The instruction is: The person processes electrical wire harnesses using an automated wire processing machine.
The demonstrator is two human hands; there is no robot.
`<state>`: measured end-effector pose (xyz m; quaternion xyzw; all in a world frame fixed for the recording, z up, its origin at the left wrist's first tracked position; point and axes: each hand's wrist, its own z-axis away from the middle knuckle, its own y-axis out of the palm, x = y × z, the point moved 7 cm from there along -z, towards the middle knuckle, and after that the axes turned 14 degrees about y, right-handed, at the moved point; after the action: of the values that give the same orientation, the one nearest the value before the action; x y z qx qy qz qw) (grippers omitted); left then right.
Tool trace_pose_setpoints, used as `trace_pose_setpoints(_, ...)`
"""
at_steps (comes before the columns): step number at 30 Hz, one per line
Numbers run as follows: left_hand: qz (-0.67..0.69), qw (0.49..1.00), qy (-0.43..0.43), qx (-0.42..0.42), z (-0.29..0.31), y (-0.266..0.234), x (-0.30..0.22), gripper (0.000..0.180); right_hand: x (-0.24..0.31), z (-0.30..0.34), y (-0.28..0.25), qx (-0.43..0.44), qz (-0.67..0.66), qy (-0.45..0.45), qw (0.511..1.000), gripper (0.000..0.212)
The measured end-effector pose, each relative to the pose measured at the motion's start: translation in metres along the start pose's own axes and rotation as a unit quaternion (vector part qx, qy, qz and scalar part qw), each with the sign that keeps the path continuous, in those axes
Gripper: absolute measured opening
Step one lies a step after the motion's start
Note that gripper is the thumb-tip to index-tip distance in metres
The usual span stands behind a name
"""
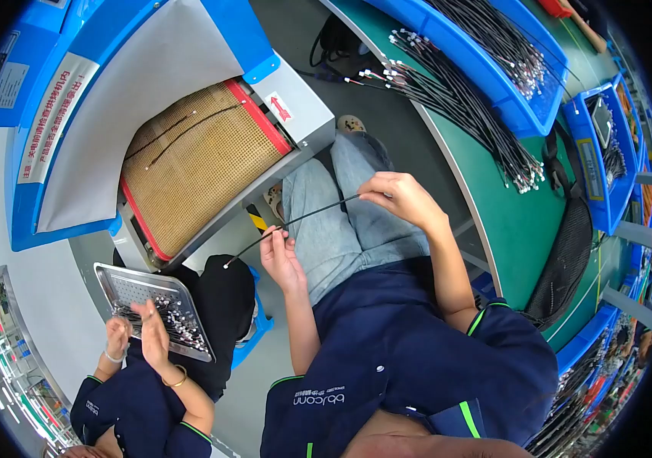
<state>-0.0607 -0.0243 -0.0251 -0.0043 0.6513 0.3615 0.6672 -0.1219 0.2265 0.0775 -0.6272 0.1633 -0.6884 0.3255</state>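
A thin black cable (312, 214) stretches slantwise over my lap, with a small white connector at its lower left end. My left hand (283, 258) pinches it partway along, leaving that connector end sticking out past the fingers. Up and to the right, my right hand (404, 200) grips the other end between thumb and fingers; whatever is at that end is hidden. Beyond my left hand is a tan mesh conveyor belt (211, 164) with red edges, running into a blue-hooded machine (253, 34). Two dark cables (187, 137) lie on the belt.
At left a co-worker's hands (154, 336) are above a metal tray (104, 278) of connector-ended cables. A green table (478, 206) on my right carries bundles of black cables (486, 126), blue bins (528, 126) and a black mesh bag (570, 259). A blue stool (261, 328) stands between us.
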Motion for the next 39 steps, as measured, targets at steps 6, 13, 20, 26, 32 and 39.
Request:
trace_pose_setpoints(6,-0.003,1.000,0.000,0.006,-0.002,0.005,-0.006,0.018,0.003,0.001,-0.003,-0.017,-0.034,-0.013,0.999,0.010)
trace_pose_setpoints(13,0.004,1.000,0.006,0.020,-0.001,0.005,-0.002,0.017,0.002,0.003,-0.003,0.022,-0.064,-0.031,0.997,0.011)
trace_pose_setpoints(20,0.033,0.999,0.014,0.027,-0.006,-0.002,0.002,0.016,0.005,0.000,0.005,0.024,-0.048,-0.058,0.997,0.012)
trace_pose_setpoints(26,0.032,0.998,0.017,0.042,-0.010,0.001,0.000,0.015,0.006,0.000,0.001,0.008,-0.051,-0.073,0.996,0.010)
trace_pose_setpoints(32,0.034,0.998,0.020,0.041,-0.006,-0.002,-0.003,0.016,0.008,0.001,0.000,0.003,-0.012,-0.062,0.998,0.013)
trace_pose_setpoints(39,0.026,0.998,0.025,0.044,0.001,0.003,-0.011,0.016,0.008,0.007,-0.013,-0.011,0.031,-0.040,0.999,0.021)
